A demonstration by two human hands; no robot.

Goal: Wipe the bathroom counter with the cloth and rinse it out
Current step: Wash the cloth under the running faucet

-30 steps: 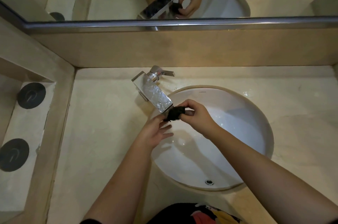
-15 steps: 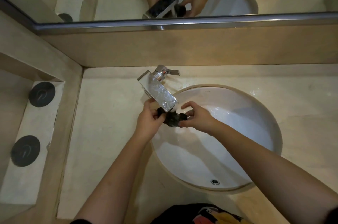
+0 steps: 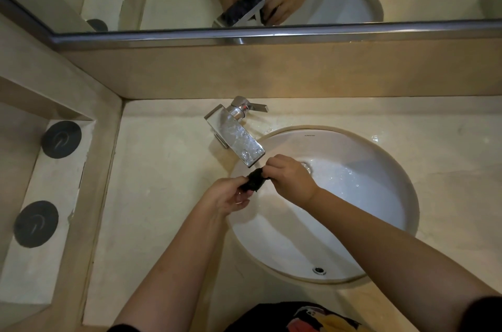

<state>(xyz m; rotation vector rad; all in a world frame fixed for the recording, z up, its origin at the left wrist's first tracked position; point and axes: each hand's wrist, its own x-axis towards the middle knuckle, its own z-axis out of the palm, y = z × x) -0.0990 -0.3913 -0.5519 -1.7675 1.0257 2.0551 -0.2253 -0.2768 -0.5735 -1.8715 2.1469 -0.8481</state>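
Under the mouth of the tap (image 3: 239,139), over the back left edge of the sink (image 3: 271,236), the small dark cloth (image 3: 254,182) is bunched up between both hands. This looks like the rinse step.

To do it well, I think the cloth should stay over the bowl, so drips fall in the sink and not on the counter (image 3: 163,196). The cloth is in a tight ball, so it may help to open it out a bit and let water get inside. Then squeeze and twist it, one hand each way, until the water runs out clean. Water looks to be bubbling along the top of the tap, and the bowl is wet on the far side.

The left hand (image 3: 231,197) comes in from the lower left. Its fingers are curled in and grip the near end of the cloth. The right hand (image 3: 290,178) reaches across the sink from the right, back of the hand up. Its fingers are curled down round the far end, close together. I cannot tell where its fingertips sit. The two hands are very near each other, with only the cloth between them.
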